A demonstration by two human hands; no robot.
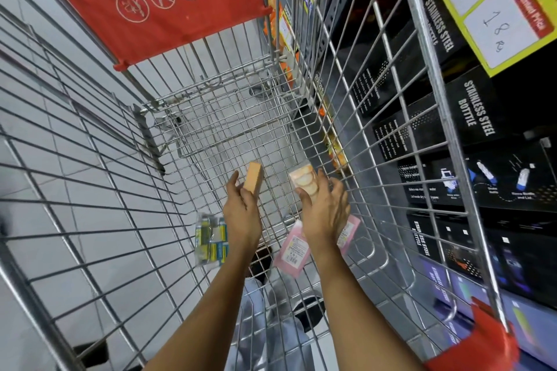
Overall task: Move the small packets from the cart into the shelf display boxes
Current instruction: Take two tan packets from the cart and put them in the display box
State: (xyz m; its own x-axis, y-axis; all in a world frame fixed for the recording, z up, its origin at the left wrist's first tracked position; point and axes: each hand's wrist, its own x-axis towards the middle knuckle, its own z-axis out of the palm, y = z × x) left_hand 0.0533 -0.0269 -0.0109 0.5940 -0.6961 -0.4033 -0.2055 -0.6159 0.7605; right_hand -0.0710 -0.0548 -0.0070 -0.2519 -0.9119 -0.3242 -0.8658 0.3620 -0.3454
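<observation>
Inside the cart [355, 117], the left hand [241, 214] pinches an orange packet [253, 178] at 12 o'clock; the right hand [324, 214] grips a clear packet [304, 181]. Either light hold may slip when lifting past the wires.

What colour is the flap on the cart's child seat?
Red with white pictograms, on the flap in the head view.

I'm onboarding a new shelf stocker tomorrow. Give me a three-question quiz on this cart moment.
1. True or false: the left hand holds a tan block-shaped packet.
2. What does the right hand grip? A) a black bottle box B) a clear packet of round pads C) nothing
3. Fill in: the pink packet lies on the cart ____, beneath the right forearm.

Key: 1 true; 2 B; 3 floor. The yellow-and-blue packet also lies in the cart.
</observation>
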